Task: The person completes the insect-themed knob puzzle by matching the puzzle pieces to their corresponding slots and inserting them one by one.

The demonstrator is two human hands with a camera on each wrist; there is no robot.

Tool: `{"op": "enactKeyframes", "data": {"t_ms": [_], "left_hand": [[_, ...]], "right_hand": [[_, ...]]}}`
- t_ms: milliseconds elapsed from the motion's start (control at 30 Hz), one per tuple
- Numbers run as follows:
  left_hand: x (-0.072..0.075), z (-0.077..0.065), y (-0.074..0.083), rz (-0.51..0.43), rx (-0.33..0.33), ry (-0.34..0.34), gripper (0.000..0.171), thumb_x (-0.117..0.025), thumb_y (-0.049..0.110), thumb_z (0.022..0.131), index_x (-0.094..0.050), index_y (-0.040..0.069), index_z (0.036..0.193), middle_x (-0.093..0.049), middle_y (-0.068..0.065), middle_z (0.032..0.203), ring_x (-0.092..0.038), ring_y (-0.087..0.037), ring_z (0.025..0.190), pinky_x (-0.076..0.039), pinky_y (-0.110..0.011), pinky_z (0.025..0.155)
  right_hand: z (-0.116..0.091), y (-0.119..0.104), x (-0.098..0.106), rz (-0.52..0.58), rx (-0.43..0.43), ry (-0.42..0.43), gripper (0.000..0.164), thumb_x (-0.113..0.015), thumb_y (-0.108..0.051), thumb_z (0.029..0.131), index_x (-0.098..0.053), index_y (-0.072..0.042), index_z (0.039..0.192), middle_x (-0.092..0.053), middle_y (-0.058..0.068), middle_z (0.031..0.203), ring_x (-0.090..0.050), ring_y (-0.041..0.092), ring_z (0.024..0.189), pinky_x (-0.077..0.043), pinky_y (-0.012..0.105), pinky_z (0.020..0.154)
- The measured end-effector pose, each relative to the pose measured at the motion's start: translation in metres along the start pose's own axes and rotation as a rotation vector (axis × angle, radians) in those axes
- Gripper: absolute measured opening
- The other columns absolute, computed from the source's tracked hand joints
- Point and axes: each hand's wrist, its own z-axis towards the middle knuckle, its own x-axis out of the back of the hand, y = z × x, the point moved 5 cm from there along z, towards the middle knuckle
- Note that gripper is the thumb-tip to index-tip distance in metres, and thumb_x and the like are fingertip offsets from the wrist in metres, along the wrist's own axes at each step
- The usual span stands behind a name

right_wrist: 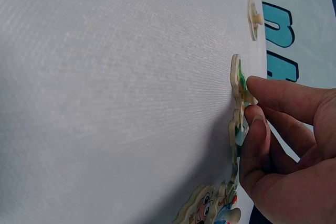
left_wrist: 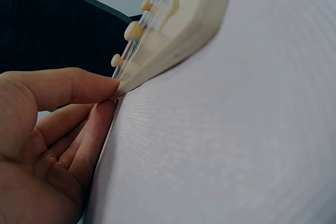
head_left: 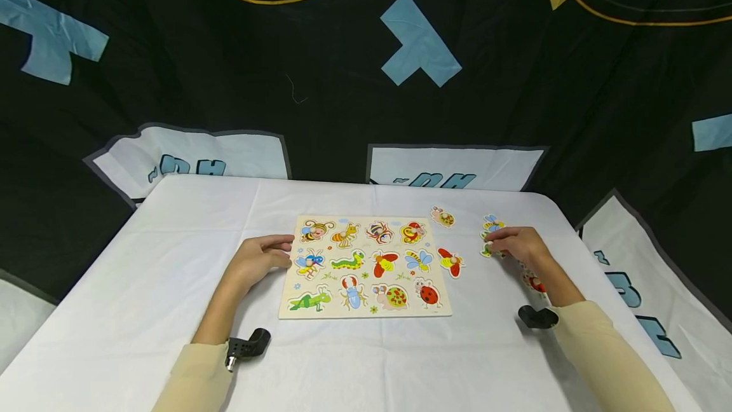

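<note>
Apparently, your right hand (head_left: 519,244) pinches the flat green wooden piece (right_wrist: 241,76) beneath; a sideways lift could snag the blue-winged wooden piece (head_left: 492,222) just beyond. Your left hand (head_left: 255,261) grips the pale rectangular wooden board (head_left: 332,314).

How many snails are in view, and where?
2: one snail on the puzzle board, bottom row; one loose snail near its top-right corner. The right hand may hide more.

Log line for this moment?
left hand: touching left edge of board | right hand: pinching green piece | loose pieces: right of board
</note>
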Motion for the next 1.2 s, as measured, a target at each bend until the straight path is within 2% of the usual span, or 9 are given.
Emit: {"op": "enactKeyframes", "data": {"t_ms": [200, 733, 967, 1200], "left_hand": [[-0.0004, 0.0007, -0.0004, -0.005, 0.000, 0.004, 0.060, -0.075, 0.007, 0.081, -0.062, 0.009, 0.139, -0.069, -0.013, 0.125, -0.067, -0.021, 0.107, -0.042, -0.043, 0.103], [0.0008, -0.0003, 0.0008, 0.009, -0.018, 0.002, 0.060, -0.075, 0.008, 0.080, -0.063, 0.009, 0.139, -0.069, -0.012, 0.124, -0.067, -0.017, 0.103, -0.040, -0.042, 0.104], [-0.0003, -0.0007, 0.0016, -0.001, -0.012, -0.002, 0.060, -0.076, 0.008, 0.080, -0.063, 0.009, 0.139, -0.069, -0.014, 0.126, -0.068, -0.018, 0.104, -0.041, -0.041, 0.101], [0.0001, -0.0008, 0.0018, 0.002, -0.003, 0.004, 0.060, -0.075, 0.008, 0.080, -0.063, 0.010, 0.139, -0.069, -0.013, 0.126, -0.068, -0.020, 0.105, -0.041, -0.042, 0.103]], "right_hand": [[-0.0003, 0.0019, -0.0008, -0.006, -0.008, 0.005, 0.034, -0.072, -0.024, 0.091, -0.074, -0.007, 0.121, -0.063, 0.016, 0.125, -0.051, 0.025, 0.098, -0.042, 0.035, 0.078], [0.0017, 0.0037, -0.0019, -0.008, -0.026, 0.045, 0.033, -0.072, -0.023, 0.091, -0.074, -0.005, 0.119, -0.064, 0.016, 0.119, -0.051, 0.024, 0.095, -0.042, 0.033, 0.074], [0.0009, 0.0030, -0.0017, -0.010, -0.039, 0.056, 0.032, -0.071, -0.023, 0.092, -0.074, -0.006, 0.119, -0.064, 0.018, 0.122, -0.052, 0.025, 0.096, -0.043, 0.034, 0.075], [0.0008, 0.0030, -0.0014, -0.013, -0.041, 0.052, 0.033, -0.072, -0.023, 0.092, -0.074, -0.006, 0.119, -0.064, 0.017, 0.120, -0.052, 0.026, 0.096, -0.043, 0.035, 0.075]]}}
